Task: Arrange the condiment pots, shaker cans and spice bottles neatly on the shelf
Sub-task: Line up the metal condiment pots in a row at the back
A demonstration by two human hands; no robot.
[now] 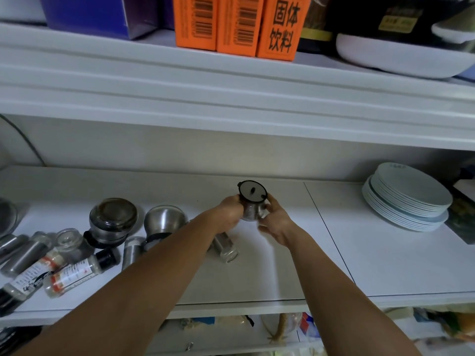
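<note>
A small metal pot with a black-rimmed lid (252,201) is held between both hands near the middle of the white shelf (385,258), upright with its lid tipped slightly toward the camera; whether its base touches the shelf cannot be told. The left hand (229,211) is wrapped around the pot's left side, and the right hand (276,219) is pressed against its right side with fingers curled. Below the left forearm a glass shaker (226,246) is seen lying on its side. Further left, two round metal pots (113,222) (164,222) are lying tipped over among fallen steel cans (131,250) and labelled spice bottles (74,273). A stack of pale plates (408,199) is set at the right end of the shelf, well apart from the pot. Orange boxes (236,24) are stood on the shelf above
</note>
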